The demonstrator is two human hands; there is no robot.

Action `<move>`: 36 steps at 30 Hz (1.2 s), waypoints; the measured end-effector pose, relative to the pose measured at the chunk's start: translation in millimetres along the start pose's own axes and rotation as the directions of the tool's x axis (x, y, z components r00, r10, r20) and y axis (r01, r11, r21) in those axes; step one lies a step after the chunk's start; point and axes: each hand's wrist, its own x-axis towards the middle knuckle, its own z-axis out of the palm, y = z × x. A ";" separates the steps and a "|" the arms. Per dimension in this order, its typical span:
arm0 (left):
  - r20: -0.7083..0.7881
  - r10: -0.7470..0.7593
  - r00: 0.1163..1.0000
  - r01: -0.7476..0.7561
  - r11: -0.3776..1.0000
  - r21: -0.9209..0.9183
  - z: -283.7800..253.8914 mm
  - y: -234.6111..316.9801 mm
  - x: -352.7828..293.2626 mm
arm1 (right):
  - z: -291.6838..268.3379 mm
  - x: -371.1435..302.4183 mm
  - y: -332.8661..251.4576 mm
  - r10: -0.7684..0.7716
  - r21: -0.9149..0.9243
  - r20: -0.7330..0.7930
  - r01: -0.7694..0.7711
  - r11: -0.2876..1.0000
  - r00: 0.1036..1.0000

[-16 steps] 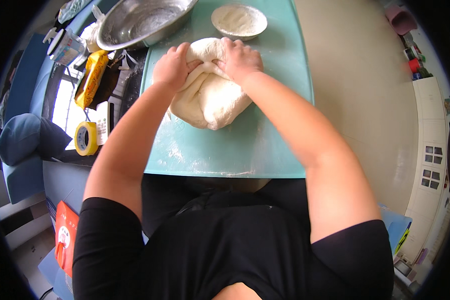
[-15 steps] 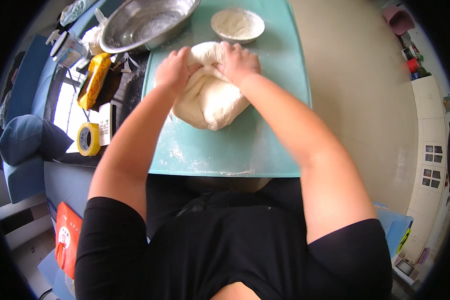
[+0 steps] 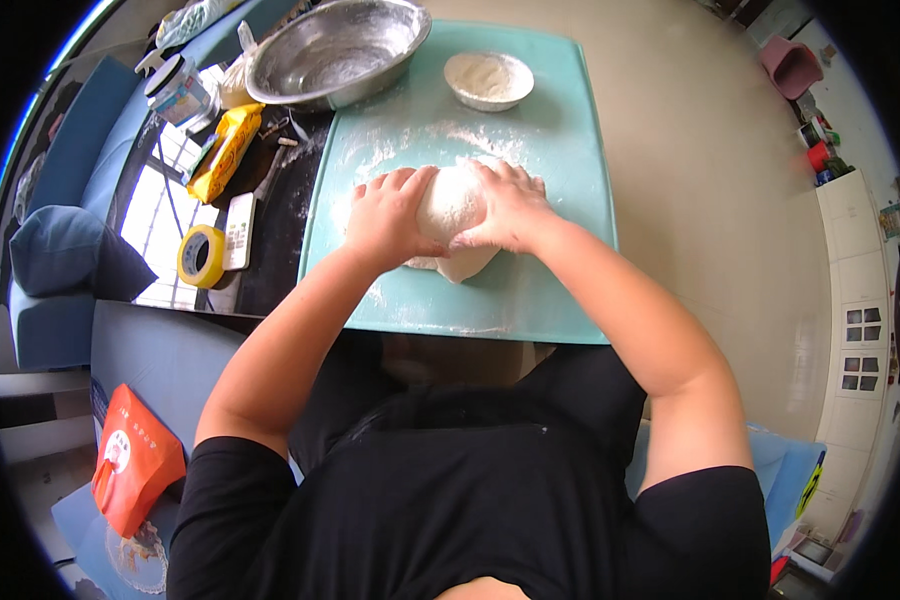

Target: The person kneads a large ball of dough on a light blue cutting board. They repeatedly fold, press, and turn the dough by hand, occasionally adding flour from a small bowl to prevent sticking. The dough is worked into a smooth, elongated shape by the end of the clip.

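A mass of white dough [image 3: 452, 205] lies on a flour-dusted teal board [image 3: 450, 318] in front of me. My left hand [image 3: 394, 215] grips its left side, fingers over the far edge and thumb toward the near middle. On the opposite side my right hand [image 3: 507, 207] presses in, its fingers curved over the top and its thumb close to the left one. Part of the dough bulges out below the thumbs, and the palms hide both sides. Beyond the hands stands a small white bowl [image 3: 488, 82] holding flour.
A large metal basin [image 3: 390, 62] overlaps the board's far left corner. On the dark table [image 3: 280, 215] to the left are a yellow tape roll [image 3: 201, 257], a white handset-like object [image 3: 238, 232], a yellow packet [image 3: 225, 153] and a jar [image 3: 178, 92]. An orange bag [image 3: 135, 460] lies lower left.
Both hands have come nearer to me and folded the far part of the dough over. The dough is now more compact, and floured board shows beyond it. The view has shifted slightly.
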 end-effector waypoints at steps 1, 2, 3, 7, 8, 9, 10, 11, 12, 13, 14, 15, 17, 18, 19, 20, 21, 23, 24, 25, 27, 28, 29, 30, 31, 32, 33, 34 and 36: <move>-0.059 0.029 0.998 -0.028 0.999 0.029 4.2 -0.2 -13.9 | 13.7 -9.8 0.4 -0.051 -0.071 -0.088 0.045 0.996 0.995; -0.119 0.070 0.990 -0.063 0.996 0.061 9.3 -0.4 -24.4 | 30.2 -19.1 4.8 -0.102 -0.144 -0.180 0.077 0.987 0.978; -0.219 0.131 0.967 -0.114 0.989 0.092 14.7 -1.8 -36.0 | 52.5 -24.4 15.1 -0.237 -0.206 -0.314 0.178 0.962 0.919; -0.298 0.176 0.938 -0.144 0.981 0.127 30.2 -24.0 -36.5 | 64.8 -12.7 33.2 -0.460 -0.300 -0.446 0.356 0.885 0.768; -0.291 0.146 0.945 -0.109 0.984 0.138 25.4 -32.0 -17.0 | 61.4 6.6 39.7 -0.455 -0.341 -0.464 0.321 0.884 0.760; -0.288 0.133 0.948 -0.105 0.988 0.113 27.9 -38.7 -4.7 | 62.5 21.3 43.7 -0.431 -0.317 -0.472 0.309 0.897 0.769; -0.288 0.128 0.949 -0.108 0.991 0.084 31.2 -41.2 6.7 | 60.2 30.1 48.5 -0.403 -0.298 -0.482 0.287 0.910 0.778; -0.272 0.107 0.956 -0.089 0.993 0.077 32.2 -46.1 19.7 | 53.1 41.7 50.6 -0.377 -0.310 -0.458 0.253 0.916 0.805; -0.257 0.086 0.963 -0.070 0.995 0.071 33.6 -50.2 29.4 | 50.9 52.0 51.0 -0.331 -0.266 -0.421 0.234 0.935 0.844; -0.225 0.057 0.973 -0.043 0.997 0.066 35.5 -54.2 41.4 | 45.0 64.7 53.3 -0.286 -0.236 -0.386 0.205 0.950 0.877; -0.240 0.062 0.969 -0.054 0.998 0.041 37.1 -59.9 51.4 | 38.2 76.0 52.7 -0.244 -0.210 -0.344 0.179 0.961 0.906; -0.218 0.011 0.976 -0.004 1.000 0.031 38.2 -62.1 61.3 | 30.3 86.3 50.4 -0.223 -0.252 -0.326 0.142 0.957 0.919; -0.209 -0.034 0.977 0.044 0.998 0.044 35.7 -66.1 77.0 | 20.4 103.0 45.6 -0.164 -0.171 -0.299 0.117 0.978 0.940; -0.180 -0.063 0.982 0.071 0.997 0.041 38.8 -68.5 82.6 | 18.7 108.0 44.2 -0.137 -0.130 -0.283 0.103 0.986 0.949; -0.159 -0.089 0.983 0.096 0.994 0.042 38.3 -71.7 90.3 | 15.9 113.4 42.2 -0.117 -0.117 -0.297 0.086 0.989 0.948; -0.139 -0.117 0.983 0.124 0.991 0.044 38.0 -74.6 95.0 | 15.6 117.7 40.0 -0.106 -0.117 -0.296 0.074 0.990 0.949; -0.160 -0.122 0.979 0.133 0.990 0.056 40.8 -79.0 95.1 | 17.6 121.2 37.4 -0.098 -0.117 -0.295 0.066 0.991 0.951; -0.145 -0.178 0.973 0.188 0.980 0.059 34.8 -75.1 95.7 | 20.0 127.0 34.6 -0.094 -0.133 -0.317 0.054 0.990 0.944; -0.139 -0.200 0.970 0.210 0.976 0.061 30.0 -70.4 95.6 | 22.9 127.7 34.8 -0.097 -0.171 -0.332 0.041 0.984 0.938; -0.168 -0.163 0.972 0.176 0.982 0.066 32.1 -61.9 98.9 | 24.1 124.3 42.1 -0.081 -0.205 -0.354 0.007 0.979 0.932; -0.177 -0.145 0.974 0.164 0.982 0.097 33.1 -57.9 91.6 | 16.0 115.4 36.7 -0.039 -0.192 -0.298 -0.020 0.981 0.954; -0.177 -0.110 0.978 0.131 0.985 0.110 40.6 -52.9 90.4 | 8.7 104.9 42.2 -0.046 -0.161 -0.275 0.001 0.987 0.960; -0.204 -0.074 0.976 0.099 0.988 0.116 38.5 -49.8 75.8 | 8.1 92.9 42.2 -0.071 -0.124 -0.236 0.043 0.991 0.969; -0.174 -0.032 0.984 0.046 0.996 0.077 30.9 -48.4 63.4 | 6.1 79.9 45.2 -0.095 -0.085 -0.197 0.079 0.993 0.976; -0.131 -0.002 0.991 0.006 1.000 0.031 16.3 -42.1 45.4 | -0.2 62.3 45.2 -0.151 0.022 -0.135 0.155 0.988 0.979; -0.097 0.024 0.995 -0.026 1.000 -0.015 -2.3 -38.3 28.8 | -14.2 42.7 37.7 -0.188 0.038 -0.060 0.190 0.981 0.980; -0.009 0.028 1.000 -0.029 0.997 -0.070 -22.3 -37.1 16.9 | -29.5 24.5 25.6 -0.149 0.118 -0.021 0.150 0.981 0.989; 0.127 -0.072 0.989 0.097 0.975 -0.202 -39.2 -28.0 12.3 | -35.4 6.4 18.7 -0.104 0.197 0.028 0.097 0.976 0.994; -0.150 0.009 0.989 -0.020 0.997 -0.076 -24.4 -16.0 4.8 | -10.0 -0.4 13.3 -0.100 -0.047 -0.102 0.096 0.994 0.990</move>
